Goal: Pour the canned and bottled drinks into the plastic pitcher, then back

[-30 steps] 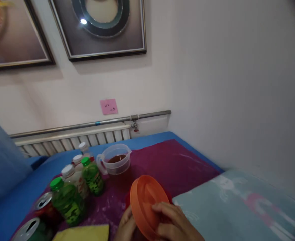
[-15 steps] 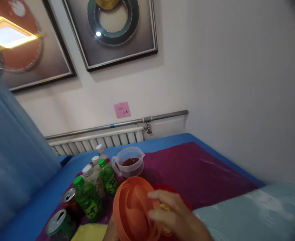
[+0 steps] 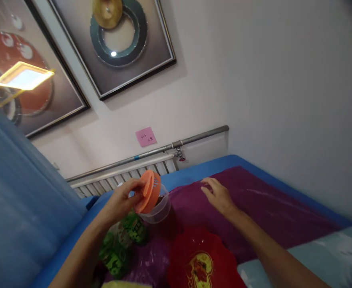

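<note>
My left hand (image 3: 123,200) pinches an orange pitcher lid (image 3: 150,193) with a slotted rim, tilted on its side. The lid is at the top of a clear plastic pitcher (image 3: 157,215), partly covering its mouth; whether they touch I cannot tell. Dark liquid shows inside the pitcher, which stands on a purple cloth (image 3: 193,204). To the right, my right hand (image 3: 219,196) hovers above the cloth, fingers curved and apart, holding nothing. Below and between my arms lies a red scalloped tray (image 3: 223,260) with a yellow printed design.
Several bottles stand left of the pitcher, among them a green one (image 3: 135,228), partly behind my left forearm. A yellow cloth-like thing (image 3: 126,284) shows at the bottom edge. A radiator (image 3: 104,185) and a pipe (image 3: 152,152) run along the wall, and a blue curtain (image 3: 16,200) hangs left.
The orange lid has moved from low in front of me up and forward to the pitcher, now in my left hand. My right hand has come away from it, rightward. The red tray is uncovered.
</note>
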Demonstrator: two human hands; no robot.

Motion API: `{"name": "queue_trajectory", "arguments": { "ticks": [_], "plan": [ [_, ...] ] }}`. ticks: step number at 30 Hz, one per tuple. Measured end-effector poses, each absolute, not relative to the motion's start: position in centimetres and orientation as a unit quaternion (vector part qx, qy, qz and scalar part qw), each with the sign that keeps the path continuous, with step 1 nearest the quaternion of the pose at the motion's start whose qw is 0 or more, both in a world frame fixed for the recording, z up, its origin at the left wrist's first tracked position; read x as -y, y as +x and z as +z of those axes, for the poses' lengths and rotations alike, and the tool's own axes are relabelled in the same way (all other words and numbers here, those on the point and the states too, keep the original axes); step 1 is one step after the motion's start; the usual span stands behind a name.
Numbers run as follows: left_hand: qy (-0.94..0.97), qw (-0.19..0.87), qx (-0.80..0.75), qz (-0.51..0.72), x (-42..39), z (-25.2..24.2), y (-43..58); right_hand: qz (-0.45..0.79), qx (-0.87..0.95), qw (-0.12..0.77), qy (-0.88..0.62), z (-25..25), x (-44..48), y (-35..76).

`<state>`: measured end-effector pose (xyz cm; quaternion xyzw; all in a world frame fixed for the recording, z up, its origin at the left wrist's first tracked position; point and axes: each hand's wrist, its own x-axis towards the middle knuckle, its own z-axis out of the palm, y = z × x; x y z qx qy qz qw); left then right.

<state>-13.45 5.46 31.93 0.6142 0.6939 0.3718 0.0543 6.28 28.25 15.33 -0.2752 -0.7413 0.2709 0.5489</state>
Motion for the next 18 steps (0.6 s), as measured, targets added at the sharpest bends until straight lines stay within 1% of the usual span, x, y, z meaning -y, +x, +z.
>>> {"name": "queue_trajectory", "arguments": {
  "ticks": [1, 3, 10, 18],
  "plan": [
    [0.624, 0.047, -0.705, 0.335, -6.4, 32.0, -13.9, 0.273, 0.742, 0.545, -0.279, 14.7, -28.6, 6.4],
    [0.624, 0.066, -0.725, 0.285, -7.8, 31.9, -14.7, 0.277, 0.744, 0.537, -0.285, 14.0, -28.9, 6.6],
    [0.612, 0.153, -0.751, 0.195, -9.2, 32.7, -14.8, 0.279, 0.769, 0.506, -0.275, 14.2, -28.8, 6.5],
    [0.586, 0.152, -0.784, 0.136, -9.2, 32.9, -14.3, 0.273, 0.788, 0.479, -0.275, 14.1, -28.4, 6.5]
  ]
}}
